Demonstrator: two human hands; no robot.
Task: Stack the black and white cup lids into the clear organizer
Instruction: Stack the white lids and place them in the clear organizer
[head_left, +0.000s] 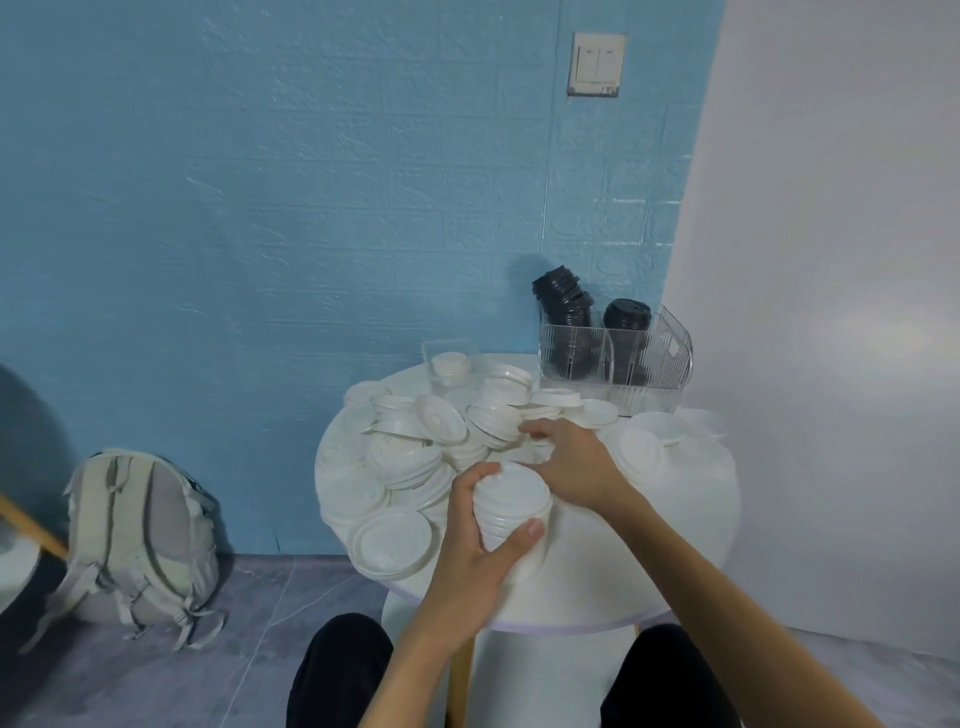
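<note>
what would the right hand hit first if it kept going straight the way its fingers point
Most likely the heap of loose white lids right at the fingertips of the right hand; they look close to touching already, though depth is hard to judge from this one view.

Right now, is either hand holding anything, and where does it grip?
The left hand grips a stack of white lids round its side. The right hand reaches into the loose lids; its hold cannot be told.

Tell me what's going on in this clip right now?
A person is sorting cup lids at a round white table. The left hand grips a stack of white lids, while the right hand reaches into the loose pile of white lids. The clear organizer at the table's back already holds two stacks of black lids; no white ones show in it.
</note>
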